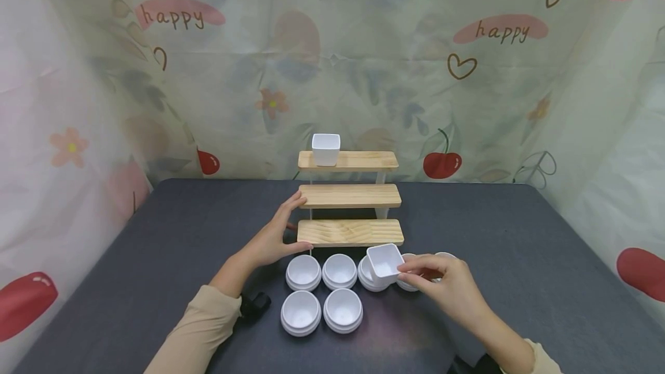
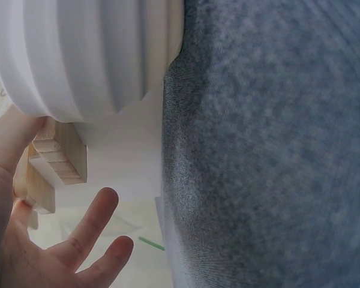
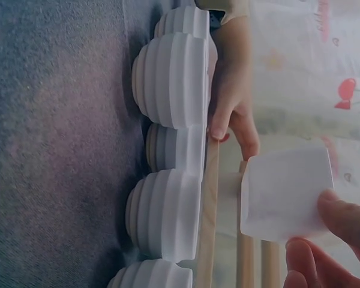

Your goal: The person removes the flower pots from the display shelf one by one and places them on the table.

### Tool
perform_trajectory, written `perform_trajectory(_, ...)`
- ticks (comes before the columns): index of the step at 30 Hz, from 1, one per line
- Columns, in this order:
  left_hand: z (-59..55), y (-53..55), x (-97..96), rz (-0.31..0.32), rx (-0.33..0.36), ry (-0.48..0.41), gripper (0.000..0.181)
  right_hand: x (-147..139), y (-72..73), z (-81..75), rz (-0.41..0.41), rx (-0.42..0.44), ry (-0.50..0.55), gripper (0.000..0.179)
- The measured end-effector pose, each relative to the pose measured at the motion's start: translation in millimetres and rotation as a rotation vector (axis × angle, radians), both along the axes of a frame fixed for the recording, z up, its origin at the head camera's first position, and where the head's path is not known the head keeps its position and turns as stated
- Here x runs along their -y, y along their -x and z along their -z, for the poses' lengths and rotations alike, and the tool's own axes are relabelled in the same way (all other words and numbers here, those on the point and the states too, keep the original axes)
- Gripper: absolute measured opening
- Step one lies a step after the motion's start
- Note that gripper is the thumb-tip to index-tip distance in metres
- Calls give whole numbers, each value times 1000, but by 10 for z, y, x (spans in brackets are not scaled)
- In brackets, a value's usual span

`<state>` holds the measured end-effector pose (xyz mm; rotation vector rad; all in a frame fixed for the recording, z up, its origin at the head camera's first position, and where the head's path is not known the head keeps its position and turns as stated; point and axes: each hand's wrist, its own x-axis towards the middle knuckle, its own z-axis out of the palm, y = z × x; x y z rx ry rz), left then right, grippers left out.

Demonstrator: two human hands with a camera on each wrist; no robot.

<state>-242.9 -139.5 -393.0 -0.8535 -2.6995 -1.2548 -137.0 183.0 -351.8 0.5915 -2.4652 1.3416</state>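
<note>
My right hand (image 1: 444, 279) pinches a small white square cup (image 1: 385, 263) by its side, thumb on one face and fingers on another. In the head view the cup overlaps the lowest board of a three-tier wooden display stand (image 1: 350, 234) and a round bowl behind it. At the stand's left end is my left hand (image 1: 270, 235), its thumb on the lowest board and fingertips at the middle board's edge. Two of its fingers (image 2: 93, 222) reach out straight in the left wrist view. Another white square cup (image 1: 326, 150) stands on the left of the top board.
Several ribbed white round bowls (image 1: 343, 307) stand in rows on the dark grey cloth (image 1: 197, 235) before the stand; some at the right are partly behind my right hand. A printed curtain (image 1: 332, 79) hangs behind the table and at both sides.
</note>
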Motion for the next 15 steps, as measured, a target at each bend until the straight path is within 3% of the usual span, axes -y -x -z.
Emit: perform_trajectory(15, 12, 12, 0, -9, -2, 13, 93, -9, -58, 102, -79, -2, 8, 10)
